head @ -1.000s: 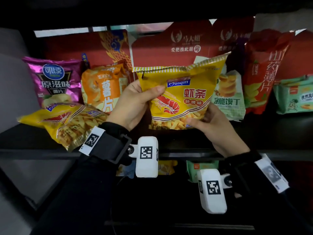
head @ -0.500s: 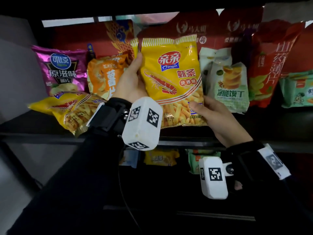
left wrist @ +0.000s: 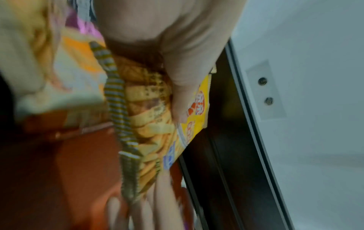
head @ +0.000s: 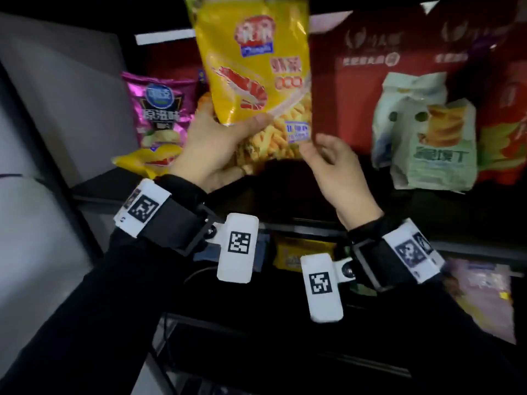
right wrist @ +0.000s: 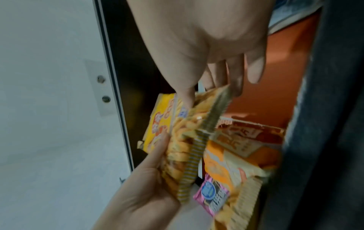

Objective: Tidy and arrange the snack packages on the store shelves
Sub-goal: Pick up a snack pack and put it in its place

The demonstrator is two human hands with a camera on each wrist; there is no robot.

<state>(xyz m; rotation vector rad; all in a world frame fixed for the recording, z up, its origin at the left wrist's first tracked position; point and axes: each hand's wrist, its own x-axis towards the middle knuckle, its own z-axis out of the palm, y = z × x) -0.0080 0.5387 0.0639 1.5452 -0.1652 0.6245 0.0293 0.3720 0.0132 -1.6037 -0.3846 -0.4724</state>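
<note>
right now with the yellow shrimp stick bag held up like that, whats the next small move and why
Probably lower the yellow shrimp stick bag upright onto the bare stretch of shelf just below it. The left hand grips its lower corner, while the right hand is at the other bottom corner, and whether it still pinches the bag is unclear. The gap sits left of the pale green bag.

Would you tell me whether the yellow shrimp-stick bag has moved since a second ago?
Yes: the yellow shrimp-stick bag has risen and shifted left against the red box.

Yellow shrimp-print bag [head: 253,69]; purple, seemingly foil, bag [head: 159,109].
</note>
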